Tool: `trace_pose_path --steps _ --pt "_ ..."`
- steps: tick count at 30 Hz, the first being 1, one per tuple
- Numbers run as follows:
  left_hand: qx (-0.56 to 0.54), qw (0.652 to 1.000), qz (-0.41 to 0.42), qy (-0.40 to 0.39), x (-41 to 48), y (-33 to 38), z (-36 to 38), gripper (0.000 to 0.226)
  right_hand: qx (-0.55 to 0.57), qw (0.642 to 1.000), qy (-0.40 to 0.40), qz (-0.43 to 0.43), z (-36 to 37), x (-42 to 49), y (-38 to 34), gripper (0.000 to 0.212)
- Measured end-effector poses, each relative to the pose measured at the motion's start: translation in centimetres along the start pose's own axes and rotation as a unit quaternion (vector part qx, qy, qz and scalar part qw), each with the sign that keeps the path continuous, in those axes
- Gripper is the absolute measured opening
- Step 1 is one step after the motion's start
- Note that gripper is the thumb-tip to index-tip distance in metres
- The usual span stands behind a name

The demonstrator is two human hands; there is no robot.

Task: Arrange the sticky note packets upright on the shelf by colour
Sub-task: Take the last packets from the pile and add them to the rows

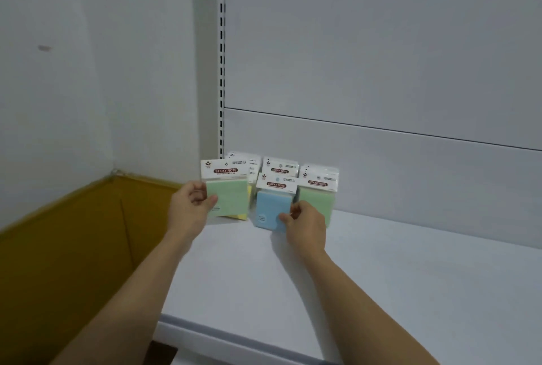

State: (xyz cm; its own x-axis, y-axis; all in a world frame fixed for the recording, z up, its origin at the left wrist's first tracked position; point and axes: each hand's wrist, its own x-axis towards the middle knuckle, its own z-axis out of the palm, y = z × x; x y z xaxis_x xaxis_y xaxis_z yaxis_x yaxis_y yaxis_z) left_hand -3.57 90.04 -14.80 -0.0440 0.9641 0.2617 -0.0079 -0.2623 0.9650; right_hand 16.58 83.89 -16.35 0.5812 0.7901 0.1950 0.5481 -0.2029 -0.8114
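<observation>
Two packets are in hand and the rest stand upright at the back-left corner of the shelf. We count three rows there, left to right: yellow row, middle row with its colour hidden, green row.

The left hand has its grip pinching a green packet by its left edge, thumb on the front, held in front of the yellow row. The right hand has its grip pinching a blue packet at its lower right corner, at the front of the middle row. We cannot tell if it touches the shelf.

We judge the task nearly done. Left to do: seat the blue packet, and move the green one over to the green row.

Header cards are white with "STICKY NOTE" in white on a red banner. The small print is unreadable.
</observation>
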Motion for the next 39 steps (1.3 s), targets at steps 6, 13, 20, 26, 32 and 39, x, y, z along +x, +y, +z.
trace_pose_path --steps 6,13,20,26,32,39 --pt "0.008 1.000 -0.001 0.019 0.8 -2.9 0.9 0.025 -0.052 0.997 0.061 0.014 2.9 1.9 -0.9 0.011" --pt "0.025 1.000 0.002 -0.005 1.1 -3.9 1.4 0.022 -0.150 0.986 0.077 -0.003 3.7 4.1 -1.5 0.016" --pt "0.061 0.998 0.017 -0.021 1.2 -3.8 1.9 0.019 -0.221 0.970 0.095 -0.025 4.1 4.9 -1.9 0.021" --pt "0.067 0.997 0.026 -0.019 1.3 -3.9 1.9 0.016 -0.262 0.960 0.090 -0.039 4.0 5.3 -1.7 0.017" --pt "0.077 0.996 0.032 -0.021 1.4 -3.9 1.8 0.016 -0.231 0.966 0.094 -0.069 3.7 4.8 -1.7 0.014" --pt "0.090 0.995 0.030 -0.025 1.3 -3.9 1.7 0.017 -0.125 0.980 0.075 -0.136 1.6 3.1 -3.1 0.016"
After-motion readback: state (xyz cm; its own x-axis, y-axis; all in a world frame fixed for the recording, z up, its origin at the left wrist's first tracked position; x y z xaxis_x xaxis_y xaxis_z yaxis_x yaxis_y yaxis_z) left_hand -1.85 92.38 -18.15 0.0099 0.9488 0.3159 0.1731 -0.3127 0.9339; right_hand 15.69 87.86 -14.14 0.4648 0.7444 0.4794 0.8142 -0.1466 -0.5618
